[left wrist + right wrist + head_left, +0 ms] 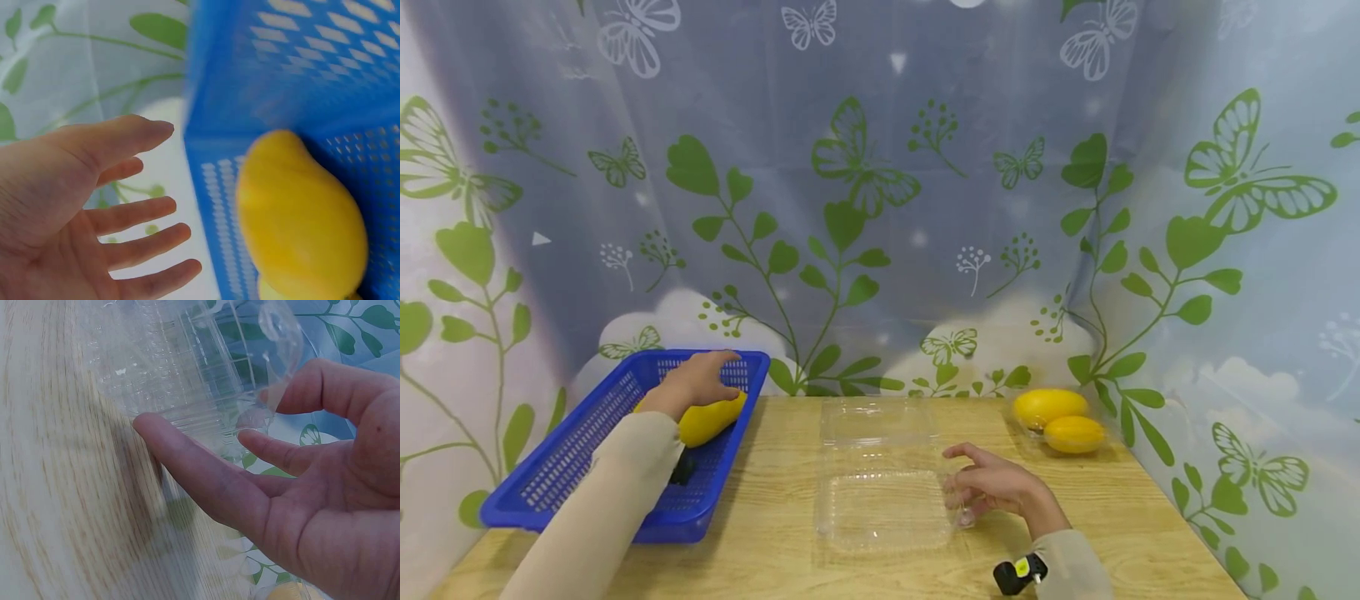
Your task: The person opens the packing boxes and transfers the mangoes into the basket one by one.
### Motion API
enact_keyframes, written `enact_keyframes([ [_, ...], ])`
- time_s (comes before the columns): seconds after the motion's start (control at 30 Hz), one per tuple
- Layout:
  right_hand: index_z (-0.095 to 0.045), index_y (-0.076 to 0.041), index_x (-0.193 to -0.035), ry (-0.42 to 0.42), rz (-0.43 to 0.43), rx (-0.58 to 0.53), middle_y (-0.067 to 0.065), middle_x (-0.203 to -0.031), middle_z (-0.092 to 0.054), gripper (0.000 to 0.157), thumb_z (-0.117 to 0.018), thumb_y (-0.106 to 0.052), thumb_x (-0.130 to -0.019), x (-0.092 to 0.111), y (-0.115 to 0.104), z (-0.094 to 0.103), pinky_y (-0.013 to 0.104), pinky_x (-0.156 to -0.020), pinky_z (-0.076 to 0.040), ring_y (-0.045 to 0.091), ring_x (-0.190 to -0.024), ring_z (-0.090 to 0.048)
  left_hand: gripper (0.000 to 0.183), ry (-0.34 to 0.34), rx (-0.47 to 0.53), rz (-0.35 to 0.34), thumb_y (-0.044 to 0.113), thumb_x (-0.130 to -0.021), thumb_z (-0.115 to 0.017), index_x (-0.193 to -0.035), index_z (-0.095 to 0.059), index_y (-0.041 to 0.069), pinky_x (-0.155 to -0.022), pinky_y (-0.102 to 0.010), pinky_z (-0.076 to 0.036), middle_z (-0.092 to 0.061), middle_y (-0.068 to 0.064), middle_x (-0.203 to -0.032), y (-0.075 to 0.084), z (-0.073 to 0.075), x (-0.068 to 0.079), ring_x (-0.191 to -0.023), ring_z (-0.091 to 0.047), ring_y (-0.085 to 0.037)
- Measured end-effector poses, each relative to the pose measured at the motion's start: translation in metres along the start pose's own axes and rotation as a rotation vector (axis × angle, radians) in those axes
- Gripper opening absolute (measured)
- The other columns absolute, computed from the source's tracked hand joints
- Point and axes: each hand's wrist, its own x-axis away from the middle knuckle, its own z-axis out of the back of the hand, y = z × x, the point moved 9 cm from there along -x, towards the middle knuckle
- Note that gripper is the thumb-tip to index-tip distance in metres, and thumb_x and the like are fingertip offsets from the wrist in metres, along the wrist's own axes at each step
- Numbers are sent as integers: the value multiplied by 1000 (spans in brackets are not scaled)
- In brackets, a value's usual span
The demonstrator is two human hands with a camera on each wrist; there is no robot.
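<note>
My left hand (696, 385), fingers spread, is over the far end of a blue plastic basket (758, 392) and holds nothing. Near it in the basket lies a yellow fruit (300, 219), rounded and narrowing at one end, perhaps a mango or papaya. Part of another yellow piece shows beside it. A clear plastic clamshell box (887, 508) lies unfolded on the table, its lid toward the curtain. At the box's right edge, my right hand (996, 483) pinches the rim tab between thumb and a finger; the index finger (200, 469) stretches along the outside.
Two yellow fruits (1060, 421) sit in clear plastic at the table's back right. A dark green item (683, 468) lies in the basket, partly behind the left sleeve. A patterned curtain (880, 208) stands behind the wooden table (775, 500).
</note>
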Motion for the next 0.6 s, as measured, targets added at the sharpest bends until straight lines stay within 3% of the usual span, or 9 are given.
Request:
enact_keyframes([
  [0.37, -20, 1, -157, 4, -9, -8, 34, -143, -52, 67, -52, -10, -100, 0, 0, 1, 35, -70, -64, 35, -111, -72, 63, 81, 48, -145, 20, -97, -70, -152, -46, 2, -109, -65, -45, -51, -27, -152, 64, 10, 17, -136, -51, -50],
  [0.6, -20, 1, -157, 7, -9, 2, 34, -144, -52, 67, -53, -10, -100, 0, 1, 1, 38, -72, -65, 36, -113, -71, 61, 90, 151, -208, 20, -98, -69, -152, -48, 3, -109, -63, -46, -53, -25, -150, 102, -2, 39, -137, -51, -48],
])
